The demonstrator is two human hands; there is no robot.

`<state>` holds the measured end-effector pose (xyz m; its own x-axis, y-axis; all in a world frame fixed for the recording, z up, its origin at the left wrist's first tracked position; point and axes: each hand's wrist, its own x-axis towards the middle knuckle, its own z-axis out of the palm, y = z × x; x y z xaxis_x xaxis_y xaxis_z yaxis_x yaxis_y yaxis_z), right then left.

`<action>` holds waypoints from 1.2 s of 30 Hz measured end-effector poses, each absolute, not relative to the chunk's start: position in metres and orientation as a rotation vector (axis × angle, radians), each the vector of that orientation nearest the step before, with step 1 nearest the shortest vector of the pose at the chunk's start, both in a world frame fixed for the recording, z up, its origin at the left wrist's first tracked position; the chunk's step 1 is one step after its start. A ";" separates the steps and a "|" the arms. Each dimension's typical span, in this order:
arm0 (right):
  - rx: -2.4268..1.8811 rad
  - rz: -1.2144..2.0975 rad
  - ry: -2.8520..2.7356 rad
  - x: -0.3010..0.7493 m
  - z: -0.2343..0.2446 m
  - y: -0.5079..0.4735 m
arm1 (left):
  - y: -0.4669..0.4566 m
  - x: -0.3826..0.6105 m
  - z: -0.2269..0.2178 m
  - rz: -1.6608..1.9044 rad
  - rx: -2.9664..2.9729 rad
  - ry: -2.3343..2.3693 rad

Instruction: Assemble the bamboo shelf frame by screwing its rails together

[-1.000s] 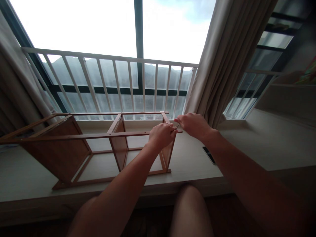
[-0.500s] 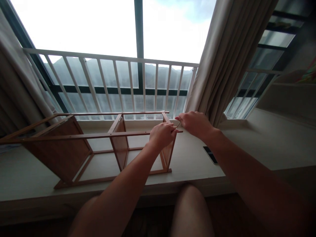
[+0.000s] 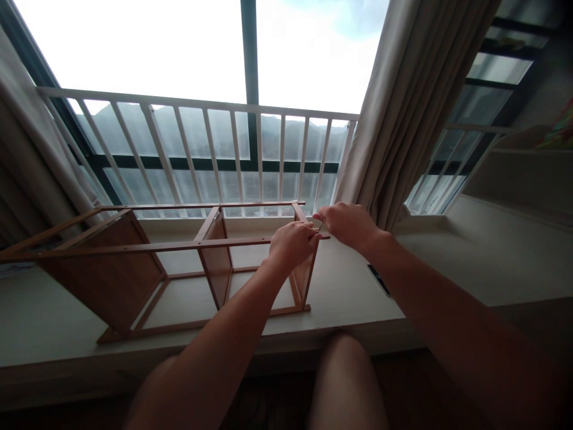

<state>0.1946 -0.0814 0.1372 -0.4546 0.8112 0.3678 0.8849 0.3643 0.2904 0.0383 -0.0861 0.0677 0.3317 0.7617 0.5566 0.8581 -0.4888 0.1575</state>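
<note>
Down below the right end of the wooden rack (image 3: 215, 260), which lies on its side along a pale ledge (image 3: 342, 289), a bare knee (image 3: 348, 370) shows. Right of the rack, a dark, flat, phone-like object (image 3: 377, 278) lies on the ledge; the right forearm (image 3: 430, 286) covers slightly more of it than half a second ago. At the rack's right end, the left hand (image 3: 292, 243) is closed over its upper near rail (image 3: 244, 242). Just beside it, the right hand (image 3: 348, 223) pinches a thin metal tool (image 3: 320, 227) whose lower end meets the left hand. That right hand has come slightly closer to the left, and the tool stands a little steeper; the rack looks unmoved. Behind the rack runs a white railing (image 3: 192, 102), flanked by a left curtain (image 3: 27, 131) and a right curtain (image 3: 398, 107); farther back are a window (image 3: 156, 54) and misty hills (image 3: 192, 128).
</note>
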 end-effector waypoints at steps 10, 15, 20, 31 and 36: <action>-1.503 -0.629 -2.509 0.197 0.135 -0.077 | -0.088 0.039 0.070 -0.816 -2.407 -1.523; -1.405 -0.502 -2.605 0.205 0.134 -0.071 | -0.091 0.038 0.073 -0.806 -2.425 -1.478; -1.203 -0.288 -2.692 0.214 0.136 -0.058 | -0.091 0.037 0.073 -0.799 -2.454 -1.473; -1.133 0.118 -2.731 0.217 0.138 -0.057 | -0.088 0.037 0.071 -0.812 -2.429 -1.478; -1.272 -0.108 -2.684 0.216 0.139 -0.055 | -0.090 0.037 0.073 -0.817 -2.425 -1.465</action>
